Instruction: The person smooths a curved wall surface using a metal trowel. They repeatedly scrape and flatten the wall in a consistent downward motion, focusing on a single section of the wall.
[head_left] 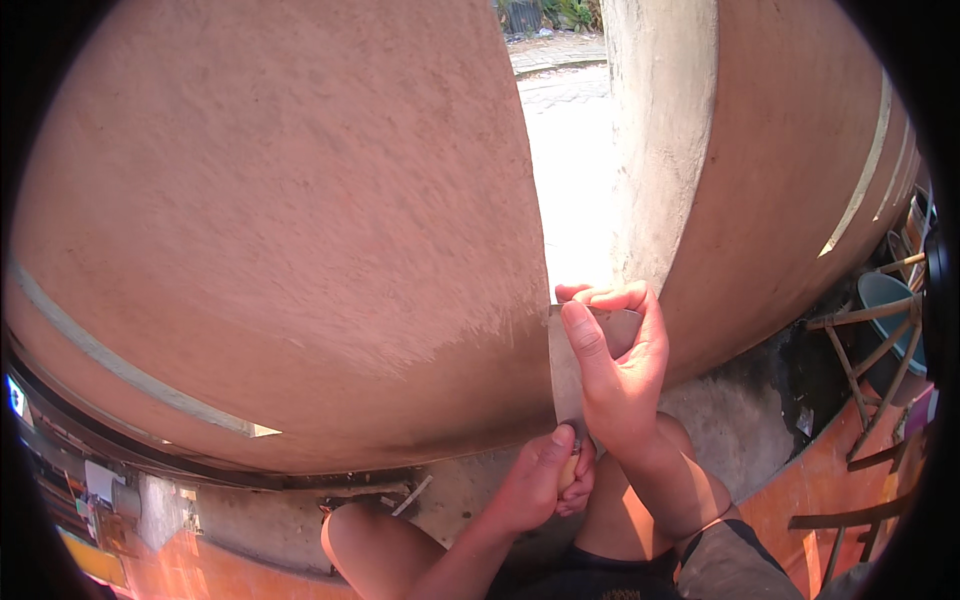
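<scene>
Head view shows the right hand (618, 372) with its fingers (590, 340) pressed flat and curled over the far end of one broad grey metal scraper blade (566, 375), thumb laid along the blade face, clasping it against the clay. Near that, the left hand (545, 478) is clenched around the blade's pale wooden handle (569, 470), which shows only as a sliver between the fingers. One blade, one handle, two hands at work. The blade stands nearly upright, its left edge touching the right rim of one huge rounded reddish-brown clay vessel (290, 220), whose surface is rough higher up and smoother, darker and wetter low down near the blade. A second large clay vessel (780, 180) rises just right of the hands, with a grey patch on its left flank; between the two runs a narrow sunlit gap (570, 170) opening onto pale paving far off, and the hands fill the near end of it, with little room either side. One dark band (180, 465) rings the base of the left vessel. Two bare knees (380, 545) sit near, below the hands. At far right stand a blue-grey bucket (885, 300) and a rusty metal frame (865, 370).
</scene>
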